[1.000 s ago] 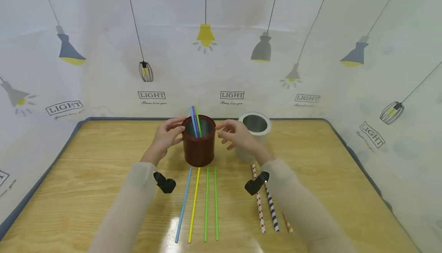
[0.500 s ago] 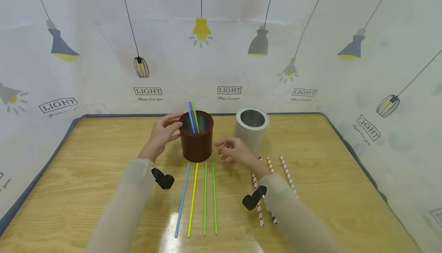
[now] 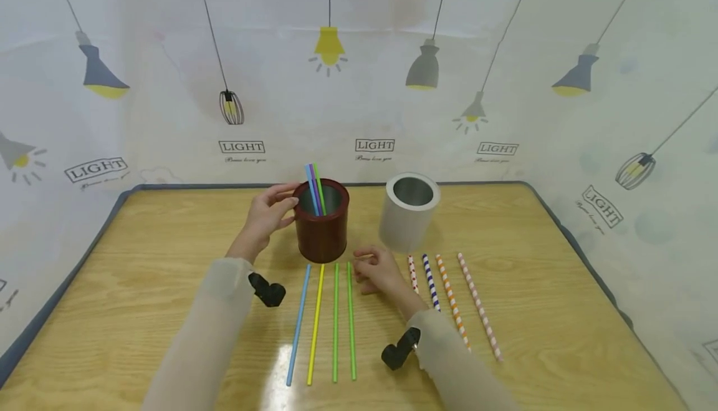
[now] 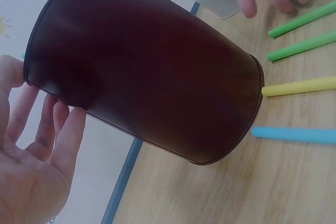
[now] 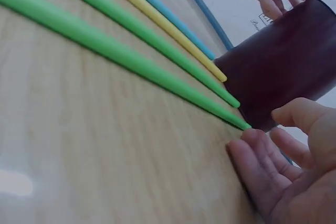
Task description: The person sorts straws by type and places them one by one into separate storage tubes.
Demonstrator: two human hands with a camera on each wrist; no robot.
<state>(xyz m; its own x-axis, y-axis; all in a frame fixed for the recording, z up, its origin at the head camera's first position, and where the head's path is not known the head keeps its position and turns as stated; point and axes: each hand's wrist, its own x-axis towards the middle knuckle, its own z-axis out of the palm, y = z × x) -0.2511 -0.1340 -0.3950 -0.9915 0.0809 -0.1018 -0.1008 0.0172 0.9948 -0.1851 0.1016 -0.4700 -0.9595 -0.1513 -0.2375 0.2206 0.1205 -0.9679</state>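
Observation:
A dark red canister (image 3: 322, 236) stands upright on the table, with a blue, a purple and a green straw (image 3: 320, 189) leaning inside it. My left hand (image 3: 265, 214) holds its left side at the rim, thumb in front and fingers reaching behind. In the left wrist view, those fingertips (image 4: 73, 124) lie against the canister's wall. In front are a blue straw (image 3: 298, 327), a yellow straw (image 3: 316, 327) and two green straws (image 3: 351, 323). My right hand (image 3: 381, 272) has loosely bent fingers and holds nothing; its fingertips are right by the far end of the rightmost green straw.
A white canister (image 3: 406, 221) stands to the right of the red one. Several patterned straws (image 3: 479, 305) lie before it, partly covered by my right forearm. A printed wall sheet (image 3: 303, 105) rises behind the table's dark back edge (image 3: 482, 183).
My right hand has left the red canister's right rim and moved down and toward me, to the far end of the green straws. My left hand stays at the canister.

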